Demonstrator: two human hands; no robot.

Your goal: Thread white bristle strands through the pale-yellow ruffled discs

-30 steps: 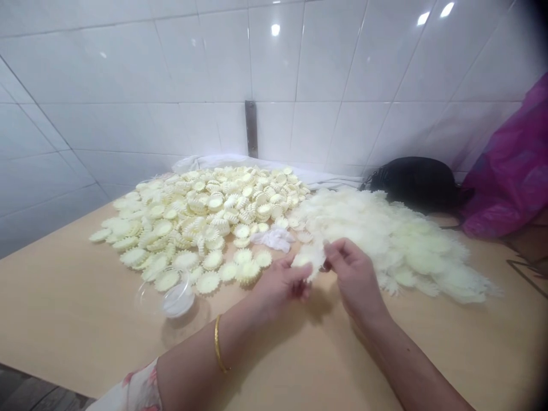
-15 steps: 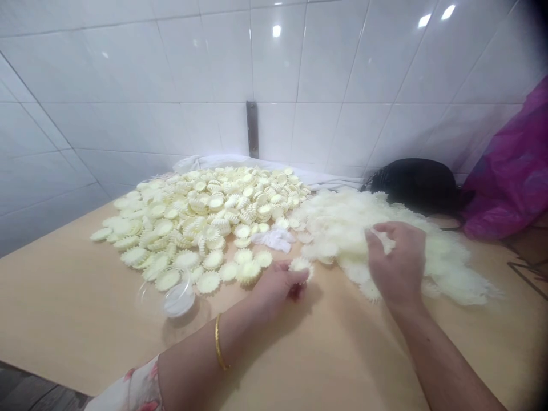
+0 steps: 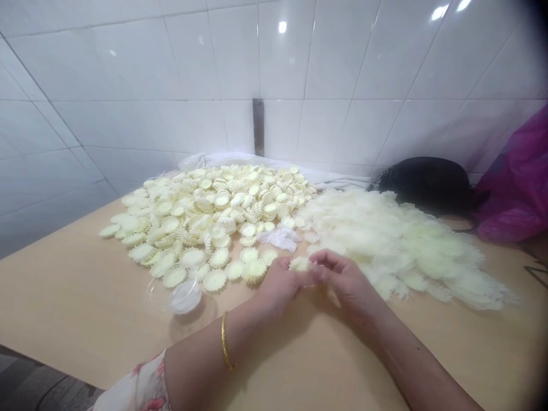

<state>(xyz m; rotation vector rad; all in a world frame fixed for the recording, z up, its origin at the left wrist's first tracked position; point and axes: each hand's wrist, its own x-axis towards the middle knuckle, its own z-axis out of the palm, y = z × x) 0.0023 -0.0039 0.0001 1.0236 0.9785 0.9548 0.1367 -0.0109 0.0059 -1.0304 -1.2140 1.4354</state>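
Observation:
My left hand (image 3: 280,285) is closed around a small pale-yellow scalloped disc (image 3: 299,264), holding it over the table front. Fingers of my right hand (image 3: 342,279) are pinched at the right edge of that disc, touching my left fingertips. Whether a second thin piece is between the fingers cannot be made out. To the left lies a big heap of cupped, scalloped discs (image 3: 214,205). On the right spreads a pile of flat, see-through, petal-edged pieces (image 3: 411,245). A crumpled white cloth (image 3: 280,238) lies just beyond my hands.
A clear plastic tub (image 3: 186,297) with something white in it stands left of my left forearm. Behind the piles are a black rounded object (image 3: 428,182), a magenta plastic bag (image 3: 514,177) and white fabric (image 3: 240,158) along the tiled wall (image 3: 205,125).
My right hand has come left from the flat pieces to meet my left hand at the disc. My left hand has stayed nearly in place, and the view has shifted slightly.

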